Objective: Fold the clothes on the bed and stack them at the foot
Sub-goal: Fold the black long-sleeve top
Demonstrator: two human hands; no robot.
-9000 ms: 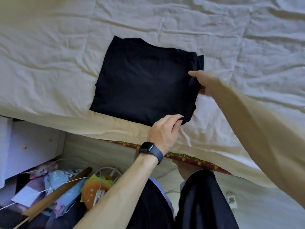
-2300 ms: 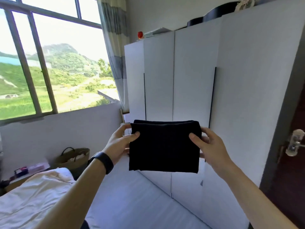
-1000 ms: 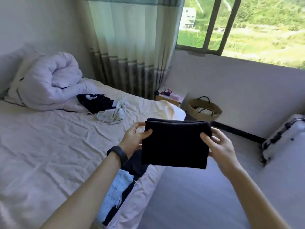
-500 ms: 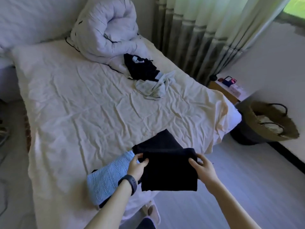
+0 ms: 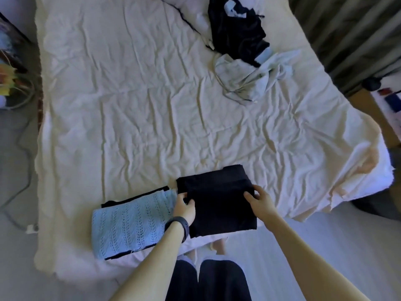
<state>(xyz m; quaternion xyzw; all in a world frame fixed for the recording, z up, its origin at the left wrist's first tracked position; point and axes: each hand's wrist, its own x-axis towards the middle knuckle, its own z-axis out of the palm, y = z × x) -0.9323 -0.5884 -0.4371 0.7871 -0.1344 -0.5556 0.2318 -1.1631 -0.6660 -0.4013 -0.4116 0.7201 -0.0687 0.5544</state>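
left hand (image 5: 184, 208): thumb over, fingers under, pinching folded black garment (image 5: 221, 207) at its left edge | right hand (image 5: 259, 202): same pinch, right edge | garment between both thumbs, at bed (image 5: 152, 105) foot | blue knit (image 5: 132, 222) just left of left fingers

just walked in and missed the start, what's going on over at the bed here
A person stands at the foot of the bed and grips a folded black garment by its sides, left hand and right hand, over another folded black piece. Beside it lies a folded light blue knit on a dark item. A crumpled dark garment and a pale garment lie unfolded further up the bed.
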